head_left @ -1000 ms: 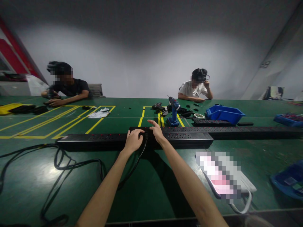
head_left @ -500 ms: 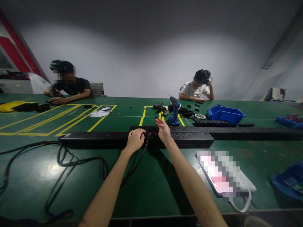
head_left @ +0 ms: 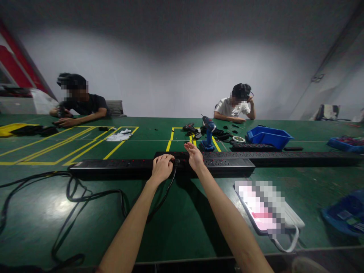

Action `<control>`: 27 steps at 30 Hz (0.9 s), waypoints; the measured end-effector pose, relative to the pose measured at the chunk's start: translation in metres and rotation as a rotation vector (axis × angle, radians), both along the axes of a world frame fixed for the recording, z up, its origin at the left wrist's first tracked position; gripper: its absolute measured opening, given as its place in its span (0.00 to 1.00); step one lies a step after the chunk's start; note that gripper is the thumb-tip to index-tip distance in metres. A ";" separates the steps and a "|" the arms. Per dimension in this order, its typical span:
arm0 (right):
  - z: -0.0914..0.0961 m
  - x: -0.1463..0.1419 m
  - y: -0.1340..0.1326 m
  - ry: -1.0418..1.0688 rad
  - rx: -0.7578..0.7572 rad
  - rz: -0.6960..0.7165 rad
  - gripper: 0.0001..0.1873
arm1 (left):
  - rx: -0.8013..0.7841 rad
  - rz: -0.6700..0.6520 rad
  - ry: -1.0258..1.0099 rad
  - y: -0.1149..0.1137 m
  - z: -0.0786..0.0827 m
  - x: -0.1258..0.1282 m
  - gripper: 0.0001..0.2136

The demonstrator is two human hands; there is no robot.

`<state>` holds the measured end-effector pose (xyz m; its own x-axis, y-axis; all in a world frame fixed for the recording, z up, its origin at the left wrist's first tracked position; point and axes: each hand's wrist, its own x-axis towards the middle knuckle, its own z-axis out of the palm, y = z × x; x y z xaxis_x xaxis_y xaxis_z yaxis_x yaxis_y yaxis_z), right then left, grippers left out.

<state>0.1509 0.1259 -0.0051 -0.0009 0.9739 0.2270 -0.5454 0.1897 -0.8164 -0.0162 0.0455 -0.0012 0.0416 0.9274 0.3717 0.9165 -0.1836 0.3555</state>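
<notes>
A long black power strip [head_left: 110, 164] with several rows of sockets lies across the green table in front of me. My left hand [head_left: 162, 167] is curled over its middle, the fingers bent over the top beside a black plug [head_left: 176, 162]. That plug sits at the strip, and its cord [head_left: 168, 191] runs down toward me. My right hand [head_left: 195, 158] is just right of the plug, turned on its side with the fingers stretched out and nothing in them. A second black power strip [head_left: 284, 157] lies behind the first and reaches to the right.
A blue cordless drill [head_left: 209, 134] stands behind the strips, with a blue bin [head_left: 269, 137] to its right. Black cables [head_left: 96, 195] loop at the left. A phone [head_left: 253, 210] lies at the front right. Two people [head_left: 82, 100] sit across the table.
The whole view has shifted slightly to the left. Both hands keep nearly the same place and pose at the power strip.
</notes>
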 end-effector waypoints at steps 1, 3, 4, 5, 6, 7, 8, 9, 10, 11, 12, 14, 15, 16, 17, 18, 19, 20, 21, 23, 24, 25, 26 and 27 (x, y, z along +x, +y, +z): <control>0.000 0.000 -0.001 0.002 0.003 0.002 0.16 | -0.001 -0.003 -0.003 0.000 0.000 0.000 0.14; -0.001 0.000 -0.001 0.016 0.012 0.007 0.15 | 0.000 -0.008 -0.014 0.000 0.000 -0.001 0.14; -0.001 0.001 -0.002 0.026 0.016 0.010 0.15 | 0.002 -0.011 -0.020 0.001 -0.001 -0.002 0.14; -0.001 0.000 -0.002 0.033 0.018 0.013 0.15 | 0.004 -0.012 -0.025 0.001 -0.001 -0.002 0.14; -0.001 0.000 -0.002 0.034 0.018 0.016 0.15 | 0.006 -0.013 -0.029 0.001 -0.001 -0.002 0.14; -0.002 0.000 -0.002 0.029 0.018 0.015 0.15 | 0.007 -0.014 -0.033 0.002 -0.001 -0.003 0.14; -0.001 -0.001 -0.002 0.015 0.017 0.010 0.15 | 0.007 -0.018 -0.035 0.001 -0.001 -0.003 0.14; -0.001 -0.001 -0.002 -0.004 0.016 0.002 0.15 | 0.008 -0.021 -0.036 0.001 -0.001 -0.003 0.13; -0.001 -0.002 -0.002 -0.025 0.015 -0.007 0.15 | 0.007 -0.024 -0.037 0.001 -0.001 -0.003 0.13; -0.001 -0.003 -0.003 -0.044 0.015 -0.016 0.15 | 0.005 -0.025 -0.037 0.001 -0.001 -0.003 0.13; -0.001 -0.003 -0.003 -0.059 0.015 -0.022 0.15 | 0.001 -0.025 -0.038 0.000 -0.001 -0.003 0.13; -0.001 -0.003 -0.004 -0.075 0.019 -0.024 0.14 | -0.008 -0.022 -0.039 0.000 0.000 -0.003 0.13; -0.002 -0.003 -0.005 -0.078 0.022 -0.019 0.14 | -0.011 -0.021 -0.040 0.000 0.000 -0.003 0.13; -0.002 -0.002 -0.006 -0.079 0.025 -0.010 0.14 | -0.012 -0.022 -0.041 0.000 0.000 -0.003 0.13; -0.003 -0.002 -0.007 -0.077 0.027 0.001 0.14 | -0.009 -0.025 -0.043 0.000 0.000 -0.004 0.13; -0.003 -0.001 -0.007 -0.072 0.027 0.011 0.14 | -0.003 -0.028 -0.044 0.001 -0.001 -0.004 0.13; -0.003 0.000 -0.008 -0.067 0.025 0.019 0.14 | 0.005 -0.031 -0.046 0.001 -0.001 -0.004 0.13; -0.004 0.000 -0.009 -0.061 0.023 0.024 0.14 | 0.014 -0.035 -0.047 0.001 -0.002 -0.004 0.13; -0.004 0.000 -0.009 -0.056 0.022 0.024 0.14 | 0.022 -0.039 -0.046 0.001 -0.003 -0.005 0.13; -0.004 0.000 -0.010 -0.042 0.021 0.021 0.14 | 0.032 -0.039 -0.039 0.002 -0.005 -0.005 0.13; -0.003 0.000 -0.010 -0.033 0.021 0.022 0.15 | 0.034 -0.037 -0.035 0.002 -0.005 -0.005 0.13; -0.003 0.000 -0.010 -0.021 0.020 0.023 0.15 | 0.035 -0.037 -0.030 0.002 -0.006 -0.005 0.13; -0.002 0.000 -0.010 -0.009 0.019 0.024 0.15 | 0.037 -0.037 -0.026 0.002 -0.006 -0.005 0.13; -0.002 0.000 -0.011 0.002 0.019 0.026 0.15 | 0.039 -0.040 -0.023 0.002 -0.006 -0.005 0.13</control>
<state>0.1507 0.1154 -0.0071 -0.0261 0.9690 0.2458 -0.5520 0.1910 -0.8117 -0.0216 0.0471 -0.0075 0.0689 0.9102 0.4085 0.8997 -0.2336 0.3687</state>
